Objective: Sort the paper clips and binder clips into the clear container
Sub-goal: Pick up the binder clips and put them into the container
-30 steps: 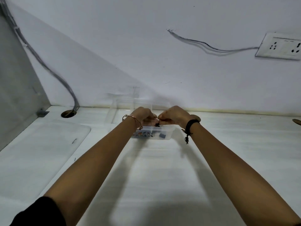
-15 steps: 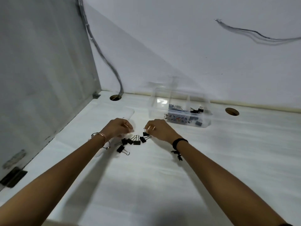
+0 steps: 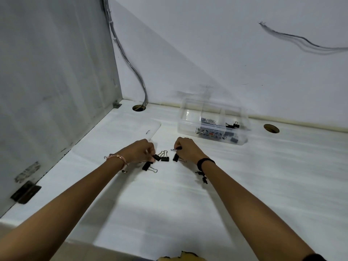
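Several black binder clips lie loose on the white desk, one of them nearer me. My left hand has its fingers curled and pinches a binder clip at the left of the group. My right hand pinches another clip at its fingertips, with one more clip right under the hand. The clear container stands open behind and to the right, holding paper clips and binder clips in separate compartments.
A white board lies flat left of the hands. Two cable holes sit near the back wall, with cables running up from the left one. A grey partition closes the left side.
Both hands have come back from above the container to the loose binder clips on the desk, and each has taken hold of one. The view has swung left.
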